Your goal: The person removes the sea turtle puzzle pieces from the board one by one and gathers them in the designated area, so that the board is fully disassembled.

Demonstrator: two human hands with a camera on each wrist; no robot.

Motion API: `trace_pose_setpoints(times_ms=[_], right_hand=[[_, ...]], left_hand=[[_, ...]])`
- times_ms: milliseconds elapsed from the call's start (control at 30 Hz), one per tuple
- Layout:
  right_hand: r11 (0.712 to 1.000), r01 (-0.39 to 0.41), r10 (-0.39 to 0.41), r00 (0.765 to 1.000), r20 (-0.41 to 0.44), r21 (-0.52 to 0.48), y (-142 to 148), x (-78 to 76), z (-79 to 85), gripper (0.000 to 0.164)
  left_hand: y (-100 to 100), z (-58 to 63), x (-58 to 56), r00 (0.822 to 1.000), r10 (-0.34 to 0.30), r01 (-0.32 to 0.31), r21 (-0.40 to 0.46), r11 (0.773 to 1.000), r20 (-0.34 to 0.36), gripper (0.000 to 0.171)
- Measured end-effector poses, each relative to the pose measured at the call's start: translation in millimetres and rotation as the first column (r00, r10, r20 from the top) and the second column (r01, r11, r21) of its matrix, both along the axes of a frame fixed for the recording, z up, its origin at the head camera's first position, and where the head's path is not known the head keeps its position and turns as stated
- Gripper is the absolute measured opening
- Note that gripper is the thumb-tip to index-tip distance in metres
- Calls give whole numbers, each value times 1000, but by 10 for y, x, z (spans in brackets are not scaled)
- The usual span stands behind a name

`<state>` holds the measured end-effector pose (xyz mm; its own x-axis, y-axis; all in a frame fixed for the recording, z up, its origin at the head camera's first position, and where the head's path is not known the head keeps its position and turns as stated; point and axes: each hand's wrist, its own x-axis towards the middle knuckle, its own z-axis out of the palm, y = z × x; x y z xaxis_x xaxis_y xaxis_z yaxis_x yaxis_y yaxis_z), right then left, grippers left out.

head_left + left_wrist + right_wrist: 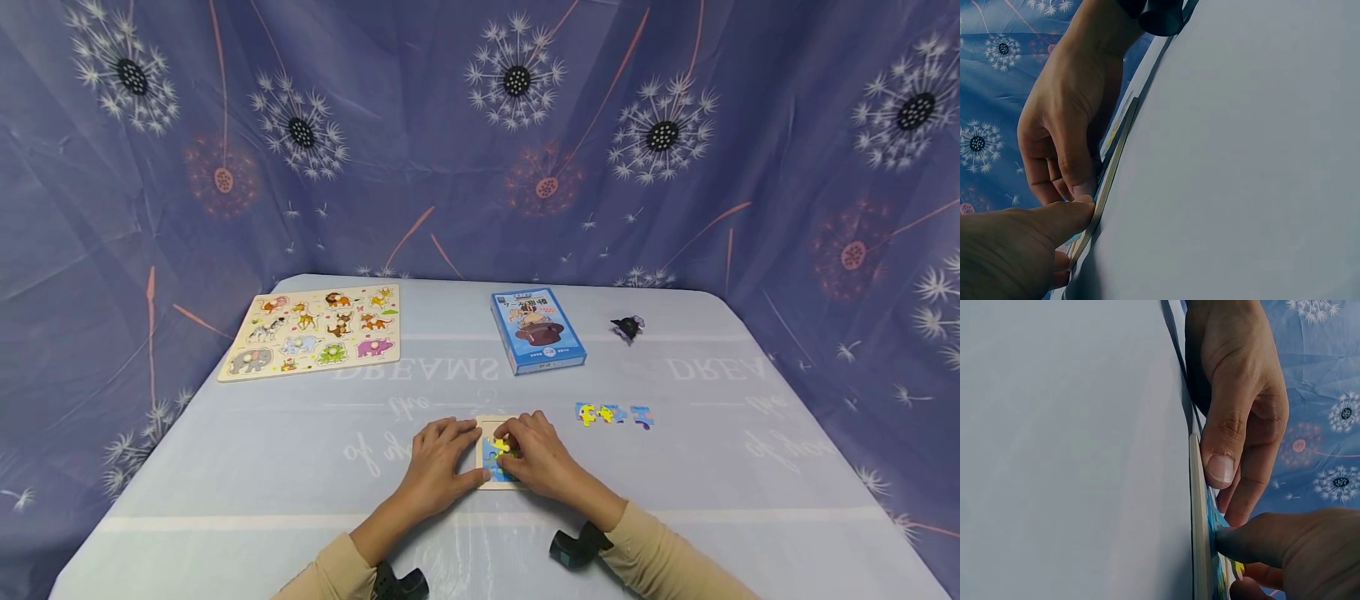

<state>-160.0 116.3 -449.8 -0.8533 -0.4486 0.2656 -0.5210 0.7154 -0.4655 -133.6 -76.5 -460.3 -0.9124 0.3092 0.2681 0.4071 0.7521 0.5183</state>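
A small wooden-framed jigsaw puzzle tray lies on the table between the two hands, with blue and yellow pieces in it. My left hand holds the tray's left side, the thumb at the near corner and the fingertips at the far one. Over the right part of the tray, my right hand pinches a partly yellow puzzle piece between thumb and fingers, just at the tray's surface. That hand hides much of the tray's right side. Loose jigsaw pieces lie right of the tray, with another piece set slightly apart.
Behind the tray is a blue puzzle box. A wooden animal peg puzzle board lies at the far left. Some small dark crumpled object sits at the back right. A patterned curtain hangs beyond the table.
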Motion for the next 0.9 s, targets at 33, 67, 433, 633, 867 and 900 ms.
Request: trace_pose_setpoints(times_ms=[33,67,433,633,867,900], right_hand=[[1000,5,-5,1000,3,-2,-4,0,0,27],[1000,7,-7,1000,5,-4,-7,0,-1,26],[999,30,-29,999,18,-22,-3,4,-15,22],[999,25,-24,1000,16,-41,26,-2,-5,22],[996,46,-44,998,38,-72,125,18,71,23],[996,53,-50,998,45,-68,147,19,83,23]], left_hand=[[0,1,0,1000,0,0,1,1000,1,57],[0,1,0,1000,0,0,1,1000,2,57],[7,-1,5,1000,-2,2,-15,1000,3,57],[6,6,8,1000,-1,1,-9,1000,9,57],[0,7,2,1000,-3,3,2,1000,2,57],[-1,8,1,1000,-2,2,1,1000,4,58]])
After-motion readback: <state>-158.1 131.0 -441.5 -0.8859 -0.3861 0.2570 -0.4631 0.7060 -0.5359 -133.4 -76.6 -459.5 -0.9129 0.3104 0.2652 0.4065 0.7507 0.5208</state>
